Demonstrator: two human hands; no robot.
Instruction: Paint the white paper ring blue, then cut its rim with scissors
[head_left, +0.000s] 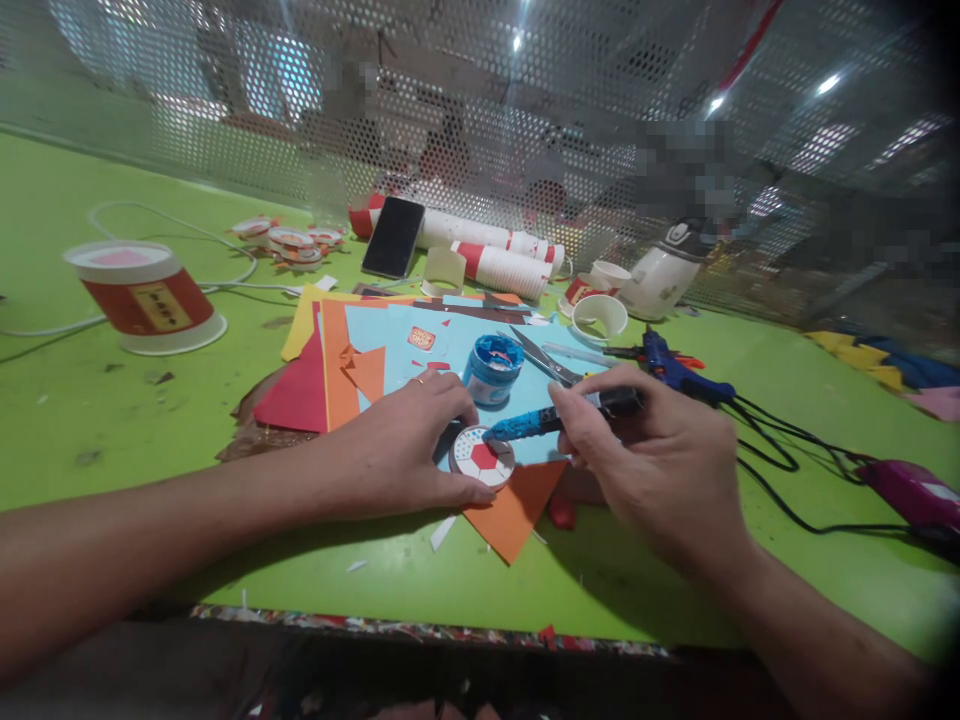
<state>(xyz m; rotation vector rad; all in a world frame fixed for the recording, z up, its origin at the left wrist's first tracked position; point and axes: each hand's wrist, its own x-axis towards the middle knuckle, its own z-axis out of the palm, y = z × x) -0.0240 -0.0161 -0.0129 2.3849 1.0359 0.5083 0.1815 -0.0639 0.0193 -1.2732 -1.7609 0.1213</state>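
Observation:
A small white disc (469, 472) with a red centre, dark dividing lines and blue dots at its upper left lies over the coloured paper. Thumb and fingers of my left hand (405, 440) grip it by its edge. My right hand (652, 450) is closed round a black marker-like tool (525, 424) smeared with blue, its tip touching the disc's upper part. Just behind the disc stands an open jar of blue paint (493, 370). Scissors (536, 352) lie to the right of the jar.
A red and white paper cup (154, 300) stands at left. Behind are a phone (393, 237), stacked-cup tubes (502, 270) and a white kettle-like vessel (664, 270). A blue glue gun (679, 370) with black cables lies right. Orange paper (517, 510) reaches towards the table's front edge.

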